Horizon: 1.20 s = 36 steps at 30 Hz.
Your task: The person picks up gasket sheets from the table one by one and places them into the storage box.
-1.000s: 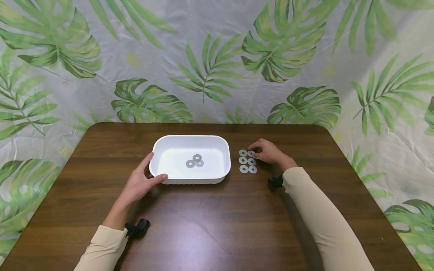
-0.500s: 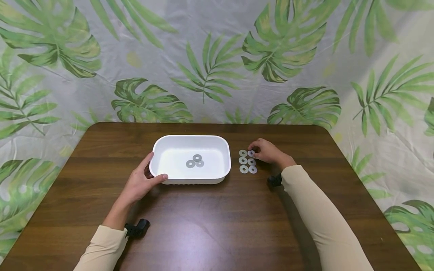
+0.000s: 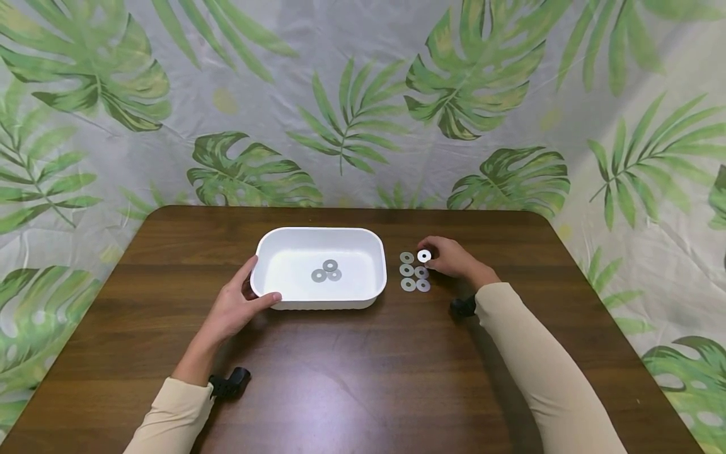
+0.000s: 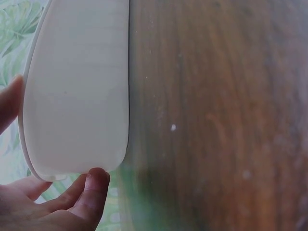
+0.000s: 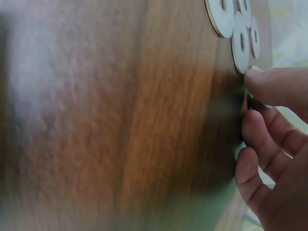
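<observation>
One pale, flat ring-shaped washer point(image 3: 420, 256) was pinched in the right hand point(image 3: 450, 257)!
Just beside lay five grey rings point(image 3: 402, 270) on the brown wooden table point(image 3: 340, 366); the left hand point(image 3: 231, 307) gripped the left end of the white rectangular tub point(image 3: 323, 304), three more rings point(image 3: 314, 275) inside.

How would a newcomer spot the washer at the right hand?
On the brown table, find the white tray. Right of it, washers form two columns; go to the far end of the right one. There, the bright washer is pinched by the right hand, shining white while the others look grey.
</observation>
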### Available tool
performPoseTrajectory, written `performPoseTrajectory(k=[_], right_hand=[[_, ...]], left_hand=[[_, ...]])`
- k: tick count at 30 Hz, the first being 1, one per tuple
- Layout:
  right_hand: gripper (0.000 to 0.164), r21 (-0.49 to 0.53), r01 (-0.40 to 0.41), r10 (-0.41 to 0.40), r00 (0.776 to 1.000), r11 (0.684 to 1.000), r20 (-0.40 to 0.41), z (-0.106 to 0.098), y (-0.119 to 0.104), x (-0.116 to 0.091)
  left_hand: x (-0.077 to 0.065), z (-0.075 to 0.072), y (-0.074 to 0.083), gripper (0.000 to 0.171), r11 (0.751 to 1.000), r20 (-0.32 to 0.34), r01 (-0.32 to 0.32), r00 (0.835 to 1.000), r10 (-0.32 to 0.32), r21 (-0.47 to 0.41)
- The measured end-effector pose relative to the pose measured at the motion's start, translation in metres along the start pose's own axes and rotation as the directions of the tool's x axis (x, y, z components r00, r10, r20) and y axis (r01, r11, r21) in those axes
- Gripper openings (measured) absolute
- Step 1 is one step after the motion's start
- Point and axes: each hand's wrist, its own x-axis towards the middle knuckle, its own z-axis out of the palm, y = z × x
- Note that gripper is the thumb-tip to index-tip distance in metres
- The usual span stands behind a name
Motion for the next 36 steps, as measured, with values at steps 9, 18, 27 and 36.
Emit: performPoseTrajectory(k=[9, 18, 27, 36], right_hand=[[0.035, -0.026, -0.008, 0.008, 1.0, 1.0, 0.025, -0.0019, 0.0014, -0.0001], [0.033, -0.056, -0.006, 0.007, 1.0, 0.998, 0.016, -0.0021, 0.002, -0.0001], [0.032, -0.055, -0.007, 0.007, 1.0, 0.998, 0.01, -0.0015, 0.0026, 0.002], [0.031, 0.01, -0.031, 0.031, 0.999, 0.999, 0.01, -0.0076, -0.0048, 0.0006]], left_hand=[[0.0001, -0.001, 0.0, 0.096, 1.0, 0.001, 0.0, 1.0, 0.0, -0.002], [0.001, -0.0012, -0.0011, 0.097, 1.0, 0.004, 0.012, 1.0, -0.012, -0.005], [0.0011, -0.0011, -0.0019, 0.098, 1.0, 0.008, 0.015, 1.0, -0.015, -0.009], [0.0007, -0.0008, -0.0007, 0.097, 1.0, 0.005, 0.009, 1.0, -0.009, -0.01]])
